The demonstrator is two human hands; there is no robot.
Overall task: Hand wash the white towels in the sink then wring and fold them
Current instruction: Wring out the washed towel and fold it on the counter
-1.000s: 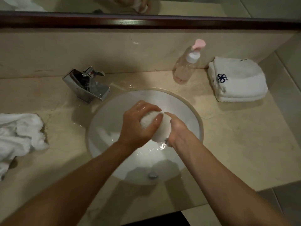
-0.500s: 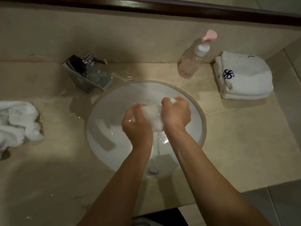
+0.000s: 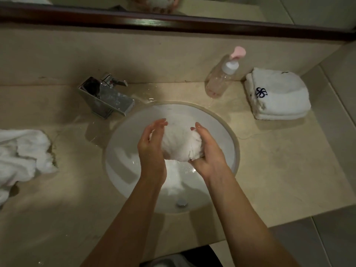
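Observation:
A wet white towel is bunched into a ball above the white round sink. My left hand presses its left side with fingers held fairly straight. My right hand cups the towel from the right and below, its fingers curled round the bundle. Both hands hold it over the basin, above the drain. A crumpled white towel lies on the counter at the far left. Folded white towels with a dark blue logo are stacked at the back right.
A chrome faucet stands at the back left of the sink, with water splashed on the beige counter near it. A clear pump bottle with a pink top stands by the folded stack. A dark mirror frame runs above the backsplash.
Both fists gripped and twisted the towel tightly half a second ago. Now the hands have loosened and spread apart, and the towel has swelled into a looser ball between them.

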